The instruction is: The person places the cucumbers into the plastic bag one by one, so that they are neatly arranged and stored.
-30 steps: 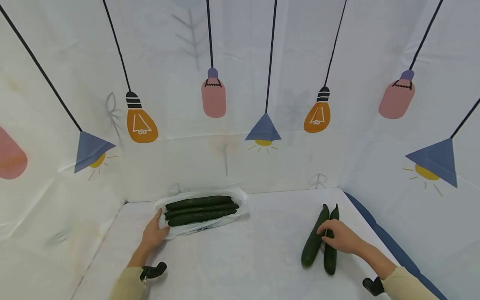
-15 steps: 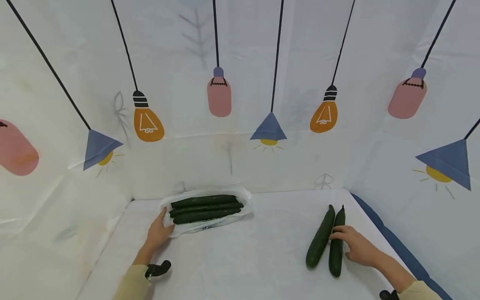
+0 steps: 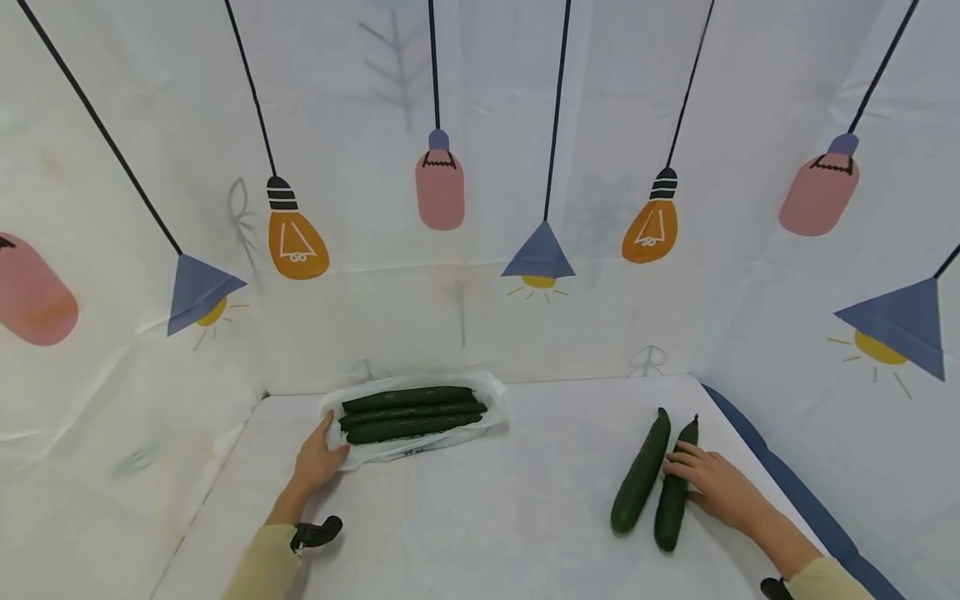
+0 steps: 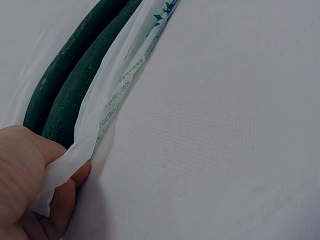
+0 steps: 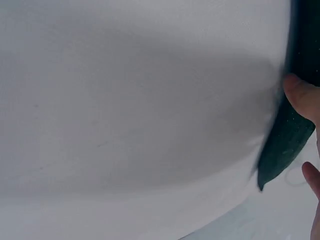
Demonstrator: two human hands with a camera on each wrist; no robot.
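Observation:
At the back left of the table, three dark green cucumbers (image 3: 412, 410) lie side by side in an opened white plastic bag (image 3: 491, 402). My left hand (image 3: 318, 460) pinches the bag's left edge; in the left wrist view the plastic film (image 4: 89, 122) runs between thumb and fingers. Over on the right, my right hand (image 3: 716, 485) holds a cucumber (image 3: 670, 515) around its middle, fingers across it and thumb against the near side. That cucumber (image 5: 286, 142) appears at the edge of the right wrist view. Another cucumber (image 3: 639, 477) lies just left of it, apart and untouched.
Everything rests on a white-covered table (image 3: 480, 517). White curtains (image 3: 360, 325) printed with hanging lamps close off the back and sides. Blue fabric (image 3: 795, 483) shows along the table's right edge. Dark wrist mounts (image 3: 318, 532) sit at the sleeves.
My right hand has shifted from between the two right cucumbers onto the rightmost one, whose far tip has swung right. The left hand stays at the bag. The head view has turned slightly.

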